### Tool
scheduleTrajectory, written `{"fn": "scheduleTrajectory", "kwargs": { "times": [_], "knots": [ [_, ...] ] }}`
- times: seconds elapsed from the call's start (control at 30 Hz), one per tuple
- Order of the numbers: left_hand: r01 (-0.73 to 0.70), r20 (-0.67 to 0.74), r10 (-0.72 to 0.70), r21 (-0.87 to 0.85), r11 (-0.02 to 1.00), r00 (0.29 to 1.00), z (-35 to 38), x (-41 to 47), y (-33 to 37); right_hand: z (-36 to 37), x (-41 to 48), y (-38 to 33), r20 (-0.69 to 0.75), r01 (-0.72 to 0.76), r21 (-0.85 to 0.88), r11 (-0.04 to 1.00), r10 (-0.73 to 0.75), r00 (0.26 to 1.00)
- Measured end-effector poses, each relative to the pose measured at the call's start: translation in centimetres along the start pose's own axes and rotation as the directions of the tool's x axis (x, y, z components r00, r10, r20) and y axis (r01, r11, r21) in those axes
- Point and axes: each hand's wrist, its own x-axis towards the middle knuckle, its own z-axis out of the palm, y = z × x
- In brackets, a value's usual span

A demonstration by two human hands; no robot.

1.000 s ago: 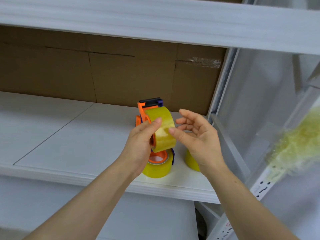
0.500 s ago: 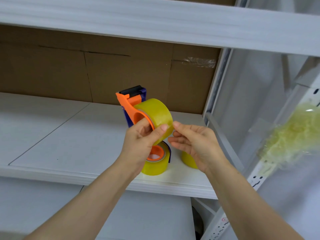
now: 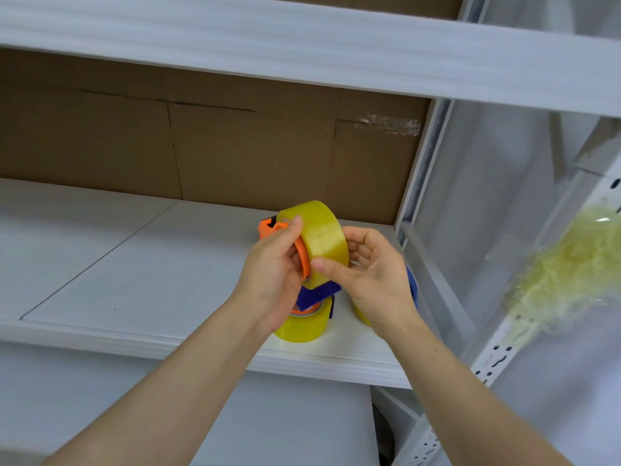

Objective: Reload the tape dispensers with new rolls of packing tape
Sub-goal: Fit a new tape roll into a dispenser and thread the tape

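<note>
An orange and blue tape dispenser (image 3: 268, 227) carrying a yellow roll of packing tape (image 3: 322, 235) is held up above the white shelf (image 3: 134, 264). My left hand (image 3: 272, 274) grips the dispenser's orange side, thumb lying on the roll's edge. My right hand (image 3: 373, 274) has its thumb on the roll's face and its fingers curled behind the roll. Below them a second loaded dispenser (image 3: 307, 319) lies flat on the shelf. A third yellow roll with a blue part (image 3: 411, 287) stands behind my right wrist, mostly hidden.
Brown cardboard (image 3: 218, 149) lines the back of the shelf. A white upper shelf board (image 3: 302, 48) runs overhead. White rack uprights (image 3: 416, 183) stand at the right, and a crumpled wad of yellowish used tape (image 3: 564, 267) hangs on the right post.
The held dispenser has turned so the roll is on top and the blue part points down. My right thumb now lies on the roll's face. Both hands have drifted slightly right.
</note>
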Motion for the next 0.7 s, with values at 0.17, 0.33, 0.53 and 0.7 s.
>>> {"fn": "scheduleTrajectory", "kwargs": {
  "times": [0.17,0.33,0.53,0.7],
  "knots": [
    [-0.011,-0.078,0.011,0.006,1.000,0.997,-0.4,0.4,-0.2,0.5,-0.2,0.4,-0.091,0.057,-0.091,0.994,-0.066,0.994],
    [-0.095,-0.112,0.101,0.055,0.994,0.989,-1.5,0.7,0.1,-1.4,0.7,-0.1,-0.334,0.049,0.057,0.997,-0.027,0.942],
    [-0.169,-0.101,0.186,0.153,0.974,0.977,-1.6,0.9,0.6,-5.6,1.9,-1.2,0.152,-0.050,0.254,0.966,0.011,0.988],
    [-0.104,0.202,0.052,0.257,0.961,0.978,-0.9,-0.1,-0.3,-4.4,3.1,-0.2,0.427,-0.167,0.429,0.888,-0.036,0.904]
  ]
}}
